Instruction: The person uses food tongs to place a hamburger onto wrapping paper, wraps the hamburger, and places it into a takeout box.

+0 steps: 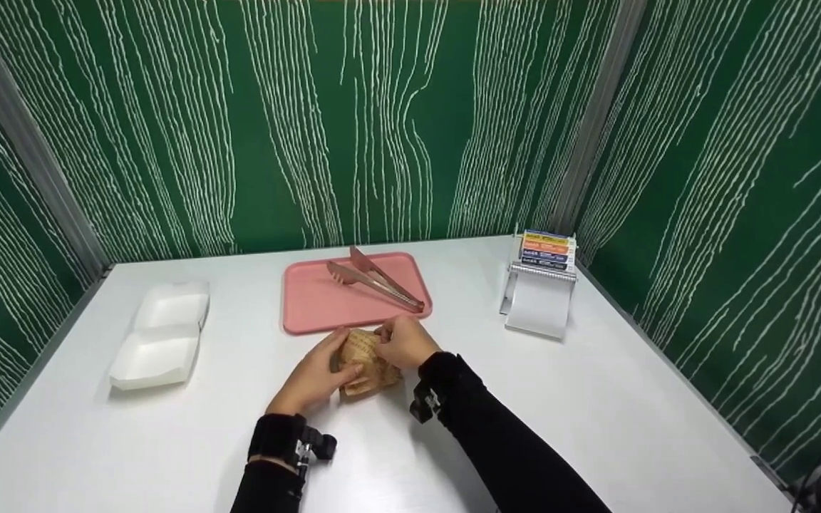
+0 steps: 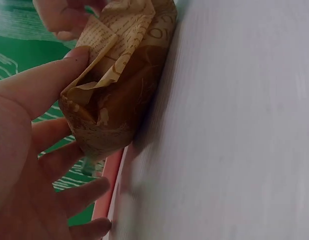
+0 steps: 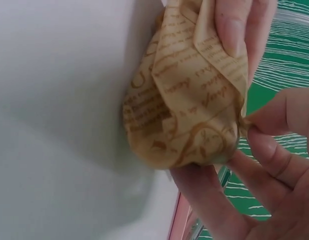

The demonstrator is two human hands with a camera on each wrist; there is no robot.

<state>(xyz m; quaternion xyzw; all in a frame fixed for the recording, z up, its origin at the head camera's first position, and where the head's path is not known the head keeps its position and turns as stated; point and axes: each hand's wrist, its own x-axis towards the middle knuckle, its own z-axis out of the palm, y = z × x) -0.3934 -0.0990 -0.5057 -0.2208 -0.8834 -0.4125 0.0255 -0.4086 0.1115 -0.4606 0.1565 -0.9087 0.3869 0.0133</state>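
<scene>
A rounded bundle [image 1: 362, 349] wrapped in brown printed paper lies on the white table, just in front of the pink tray. My left hand [image 1: 316, 376] holds its left side, thumb on the near face; in the left wrist view the other fingers [image 2: 77, 195] spread out behind. A loose fold of paper [image 2: 107, 65] stands up beside that thumb. At the far right side, my right hand [image 1: 408, 345] pinches a small twisted corner of the wrapper [image 3: 244, 122] between thumb and forefinger. What is inside the paper is mostly hidden.
Metal tongs [image 1: 380, 285] lie across the pink tray [image 1: 311, 306]. To the left, a white clamshell box [image 1: 157, 349] stands with its lid open. A stand with a white sheet [image 1: 540, 303] and coloured labelled strips is at the back right. Green walls [image 1: 382, 128] enclose the table.
</scene>
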